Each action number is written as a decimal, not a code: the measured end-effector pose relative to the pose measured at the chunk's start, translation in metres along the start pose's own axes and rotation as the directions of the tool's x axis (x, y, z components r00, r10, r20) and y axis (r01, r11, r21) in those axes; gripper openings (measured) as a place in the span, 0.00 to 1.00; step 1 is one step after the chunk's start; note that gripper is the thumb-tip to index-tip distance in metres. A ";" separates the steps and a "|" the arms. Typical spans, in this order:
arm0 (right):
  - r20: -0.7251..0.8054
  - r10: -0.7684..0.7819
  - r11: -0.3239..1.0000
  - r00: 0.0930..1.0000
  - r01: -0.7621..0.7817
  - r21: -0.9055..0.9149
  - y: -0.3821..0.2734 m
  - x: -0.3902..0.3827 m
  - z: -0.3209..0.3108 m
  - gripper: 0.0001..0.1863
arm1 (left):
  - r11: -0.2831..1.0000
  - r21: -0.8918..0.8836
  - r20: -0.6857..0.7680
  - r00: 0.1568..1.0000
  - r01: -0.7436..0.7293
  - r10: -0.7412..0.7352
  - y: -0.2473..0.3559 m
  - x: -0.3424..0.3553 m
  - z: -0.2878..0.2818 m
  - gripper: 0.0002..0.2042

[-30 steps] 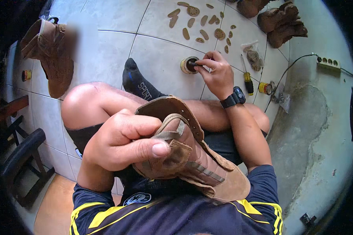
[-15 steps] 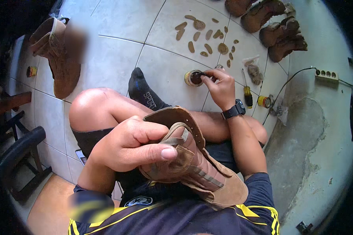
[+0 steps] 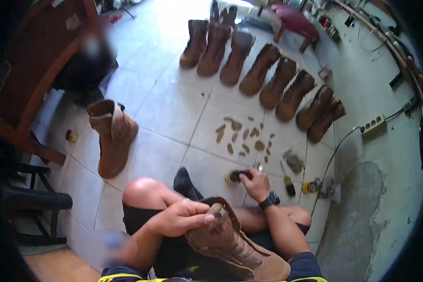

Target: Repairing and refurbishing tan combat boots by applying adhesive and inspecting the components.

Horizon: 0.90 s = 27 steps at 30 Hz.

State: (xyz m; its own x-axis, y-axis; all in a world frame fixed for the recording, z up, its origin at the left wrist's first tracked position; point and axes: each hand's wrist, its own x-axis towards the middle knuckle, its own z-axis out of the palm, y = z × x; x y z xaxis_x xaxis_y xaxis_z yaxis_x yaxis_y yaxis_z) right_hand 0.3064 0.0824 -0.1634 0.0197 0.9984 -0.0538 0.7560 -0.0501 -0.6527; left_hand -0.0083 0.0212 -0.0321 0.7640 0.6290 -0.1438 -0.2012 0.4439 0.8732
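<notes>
**Boot on lap, glue tin on floor**

Seated on the tiled floor, knee raised. Left hand curled tight around the collar of a tan lace-up boot, low in the frame's centre, sole away, laces running toward the lower right. Right hand, watch on wrist, stretched forward to a small round tin just above centre-bottom, fingertips pinched at something dark in it; exactly what, too small to tell. Scattered brown leather pieces lying beyond the tin, a screwdriver beside. A row of like boots lined up across the upper frame, one more standing boot at left. Judging by that: this boot mid-work, upper worn-looking, suede-like, soft and slumped; many pairs apparently waiting.
</notes>
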 end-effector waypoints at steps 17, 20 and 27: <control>-0.102 -0.022 0.694 0.995 0.089 0.715 -0.048 -0.020 -0.103 0.13 | 0.994 0.099 -0.234 0.969 -0.054 0.076 -0.007 -0.013 0.011 0.15; -0.126 0.067 0.245 0.990 0.106 0.964 -0.119 -0.059 -0.160 0.12 | 0.996 0.082 -0.210 0.976 -0.043 0.060 0.006 -0.007 0.014 0.14; 0.047 -0.274 0.395 0.961 0.068 0.916 -0.162 -0.112 -0.146 0.12 | 0.993 -0.119 -0.165 0.986 -0.024 0.004 -0.008 -0.003 0.008 0.18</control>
State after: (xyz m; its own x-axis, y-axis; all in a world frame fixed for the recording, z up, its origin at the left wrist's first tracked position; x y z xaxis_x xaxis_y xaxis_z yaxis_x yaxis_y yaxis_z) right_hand 0.2771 -0.0177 0.0586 -0.2191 0.9714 0.0916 -0.2992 0.0224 -0.9539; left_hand -0.0037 0.0108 -0.0351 0.6513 0.7277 -0.2152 -0.2910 0.5014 0.8148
